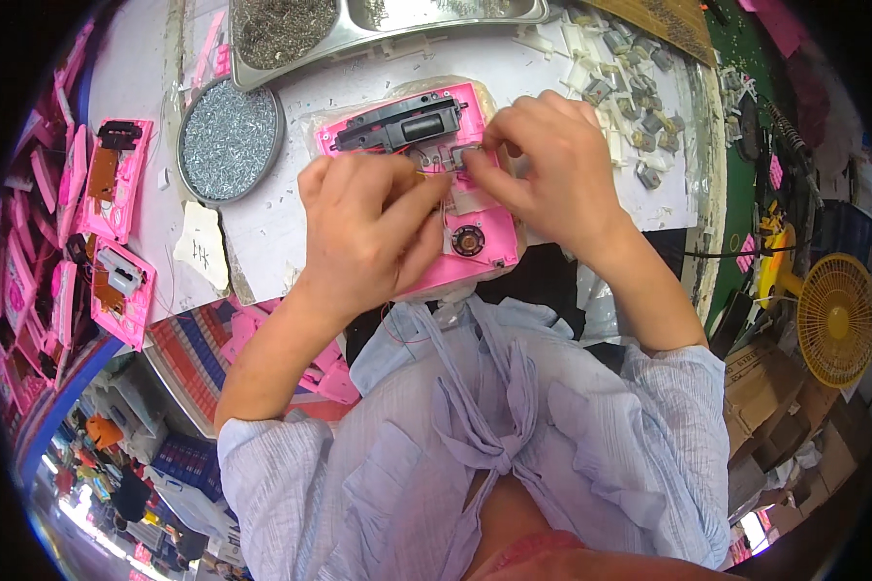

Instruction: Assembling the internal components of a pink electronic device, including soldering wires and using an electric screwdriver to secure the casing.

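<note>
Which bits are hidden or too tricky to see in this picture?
All in the head view:
- Pink shell: the left hand covers part of its left side.
- Small grey part: partly hidden by the right hand.
- Metal tray: cut off by the top edge.
- Tiny metal pieces in the round dish: too small to count.
- Piled pink casings: lost in the dark fisheye rim.

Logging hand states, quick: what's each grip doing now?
Left hand: fingers curled over the pink casing; what it holds cannot be told.
Right hand: fingers at a small gray metal part; grip unclear.
</note>
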Available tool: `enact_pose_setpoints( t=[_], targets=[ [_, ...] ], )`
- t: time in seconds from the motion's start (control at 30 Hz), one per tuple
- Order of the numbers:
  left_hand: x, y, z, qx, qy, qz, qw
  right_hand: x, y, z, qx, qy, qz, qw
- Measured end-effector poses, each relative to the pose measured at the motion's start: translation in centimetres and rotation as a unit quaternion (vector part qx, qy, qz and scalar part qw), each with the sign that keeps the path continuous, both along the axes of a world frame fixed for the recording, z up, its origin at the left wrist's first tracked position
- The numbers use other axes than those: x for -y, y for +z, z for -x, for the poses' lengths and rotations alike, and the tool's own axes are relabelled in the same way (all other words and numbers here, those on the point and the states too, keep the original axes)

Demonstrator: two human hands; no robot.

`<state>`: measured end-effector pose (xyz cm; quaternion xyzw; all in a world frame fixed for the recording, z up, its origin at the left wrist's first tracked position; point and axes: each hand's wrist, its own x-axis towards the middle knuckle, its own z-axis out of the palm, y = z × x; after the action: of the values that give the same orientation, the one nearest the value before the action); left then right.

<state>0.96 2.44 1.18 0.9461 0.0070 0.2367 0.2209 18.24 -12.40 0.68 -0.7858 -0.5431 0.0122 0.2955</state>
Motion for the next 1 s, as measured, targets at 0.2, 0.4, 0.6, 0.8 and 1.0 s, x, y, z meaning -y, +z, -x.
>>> enact_pose_setpoints(
  t=[0.2,0.4,0.6,0.8,1.0],
  targets=[
    [-0.5,-0.1,-1.2,-0.006,0.048,-0.031,0.998,-1.0,1.9,0.3,0.097,0.016,0.098,0.990],
    [-0.9,-0.3,-2.0,0.026,0.006,-0.031,0.999,-1.5,2.2,0.8,0.148,0.021,0.105,0.983],
    [-1.4,0.1,-2.5,-0.001,-0.008,-0.027,1.000,-1.4,1.9,0.7,0.132,0.025,0.082,0.988],
    [-1.7,-0.1,-3.1,0.001,-0.024,-0.031,0.999,-0.9,1.2,0.7,0.018,-0.022,0.070,0.997],
    [-2.0,0.2,-3.5,-0.020,-0.045,-0.050,0.998,-1.0,1.7,-0.5,-0.137,-0.037,0.114,0.983]
  ],
)
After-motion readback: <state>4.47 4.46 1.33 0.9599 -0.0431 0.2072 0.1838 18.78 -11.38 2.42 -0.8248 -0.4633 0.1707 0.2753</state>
